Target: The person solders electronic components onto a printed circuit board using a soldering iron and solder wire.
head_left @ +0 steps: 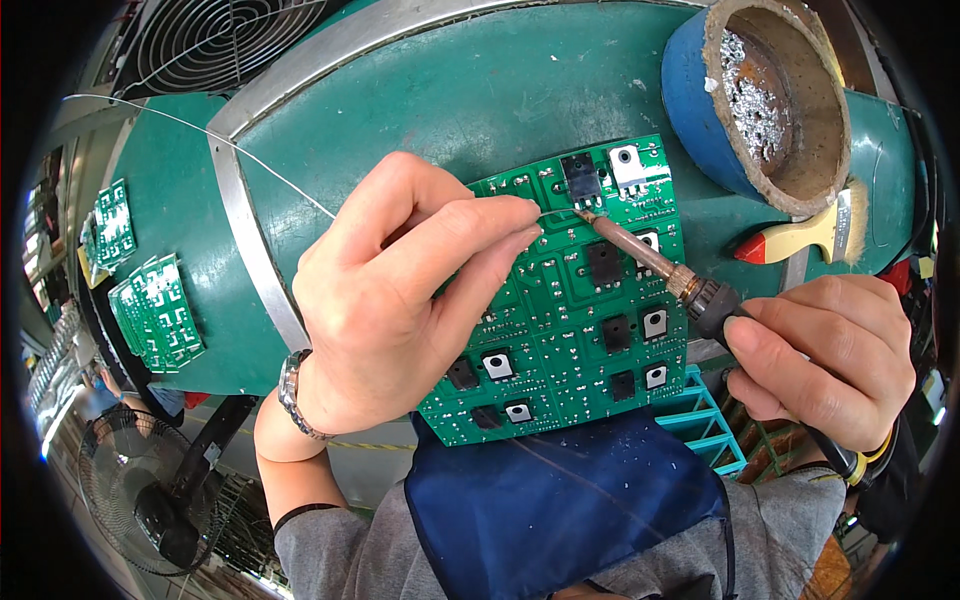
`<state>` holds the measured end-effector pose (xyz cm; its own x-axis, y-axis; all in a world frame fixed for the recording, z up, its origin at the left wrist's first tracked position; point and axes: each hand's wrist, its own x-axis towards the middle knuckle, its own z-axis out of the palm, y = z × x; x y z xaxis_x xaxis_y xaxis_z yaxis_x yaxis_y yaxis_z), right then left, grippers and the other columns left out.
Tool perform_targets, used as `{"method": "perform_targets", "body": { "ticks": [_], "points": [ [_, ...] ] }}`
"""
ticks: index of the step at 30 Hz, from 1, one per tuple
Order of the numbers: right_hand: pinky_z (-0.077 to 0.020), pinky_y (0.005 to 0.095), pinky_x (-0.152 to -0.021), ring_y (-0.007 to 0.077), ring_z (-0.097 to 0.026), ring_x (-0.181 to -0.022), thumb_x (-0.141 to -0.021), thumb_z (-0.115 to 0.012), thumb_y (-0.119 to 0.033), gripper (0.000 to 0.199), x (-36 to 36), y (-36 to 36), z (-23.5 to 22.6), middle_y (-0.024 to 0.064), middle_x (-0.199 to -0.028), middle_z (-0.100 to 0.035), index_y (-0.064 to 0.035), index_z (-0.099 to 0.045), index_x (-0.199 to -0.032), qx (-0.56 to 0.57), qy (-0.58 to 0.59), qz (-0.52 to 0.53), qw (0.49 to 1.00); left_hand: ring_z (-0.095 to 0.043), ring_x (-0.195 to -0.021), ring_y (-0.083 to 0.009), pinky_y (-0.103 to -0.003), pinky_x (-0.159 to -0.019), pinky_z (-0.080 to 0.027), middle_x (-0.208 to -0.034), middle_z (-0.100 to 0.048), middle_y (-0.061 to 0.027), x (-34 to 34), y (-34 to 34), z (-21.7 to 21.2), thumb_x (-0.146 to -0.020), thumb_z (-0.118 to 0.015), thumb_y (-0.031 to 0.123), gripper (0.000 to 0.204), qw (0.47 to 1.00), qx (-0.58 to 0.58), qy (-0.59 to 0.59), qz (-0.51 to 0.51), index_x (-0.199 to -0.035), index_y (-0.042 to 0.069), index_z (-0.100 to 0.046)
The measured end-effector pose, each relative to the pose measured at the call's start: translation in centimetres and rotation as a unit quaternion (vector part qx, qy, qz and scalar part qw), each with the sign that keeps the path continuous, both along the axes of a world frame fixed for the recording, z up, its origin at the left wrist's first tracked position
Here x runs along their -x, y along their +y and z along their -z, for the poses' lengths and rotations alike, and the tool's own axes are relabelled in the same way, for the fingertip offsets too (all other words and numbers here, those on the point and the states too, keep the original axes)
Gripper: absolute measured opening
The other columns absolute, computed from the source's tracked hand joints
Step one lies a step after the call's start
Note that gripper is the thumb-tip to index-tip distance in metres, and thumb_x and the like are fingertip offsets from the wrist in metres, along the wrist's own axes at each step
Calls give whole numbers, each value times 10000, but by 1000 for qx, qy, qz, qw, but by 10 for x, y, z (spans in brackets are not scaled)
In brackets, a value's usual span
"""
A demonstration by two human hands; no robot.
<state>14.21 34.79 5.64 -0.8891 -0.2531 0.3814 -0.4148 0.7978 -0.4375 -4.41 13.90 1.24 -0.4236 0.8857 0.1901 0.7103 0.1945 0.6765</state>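
Observation:
A green circuit board (545, 330) with several black transistor-like parts lies at the near edge of the green table. My left hand (400, 260) is closed in a pinch on a thin solder wire (270, 168), which trails off to the far left. From my fingertips the wire's short end reaches toward the legs of a black component (581, 180) near the board's far edge. My right hand (825, 350) grips a soldering iron (690, 285) by its dark handle. The iron's tip meets the board close to that component's legs, beside the wire end.
A blue round tub (690, 120) with solder scraps inside stands at the far right. Beside it lies a brush (815, 232) with a red-tipped handle. More circuit boards (160, 315) sit at the left. A fan (150, 490) stands lower left, and a teal crate (705, 425) is below the table edge.

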Motion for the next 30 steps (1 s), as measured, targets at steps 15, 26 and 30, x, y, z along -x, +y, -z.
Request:
{"method": "perform_targets", "body": {
  "ticks": [15, 26, 30],
  "points": [
    [-453, 265, -407, 209, -625, -535, -814, -764, -216, 289, -3, 0, 1, 132, -711, -659, 34, -685, -936, 2, 1, 13, 1000, -465, -626, -50, -207, -510, -344, -783, -542, 11, 0, 2, -1, -733, -797, -19, 212, 1000, 15, 1, 4, -915, 86, -767],
    [-462, 266, -418, 215, -639, -553, -799, -773, -217, 298, -4, 0, -4, 133, -723, -665, 32, -686, -939, -8, -12, 14, 1000, -467, -617, -49, -202, -514, -347, -793, -547, 5, 1, 2, 1, -733, -794, -25, 219, 1000, 10, 1, 10, -926, 75, -765],
    [-463, 265, -418, 214, -638, -553, -799, -772, -214, 297, -8, 1, -4, 137, -726, -666, 33, -686, -940, -15, -21, 15, 1000, -475, -638, -49, -198, -526, -355, -788, -542, -2, 1, 5, -12, -739, -767, -65, 230, 998, 41, -44, -10, -935, 55, -754]
  ]
}}
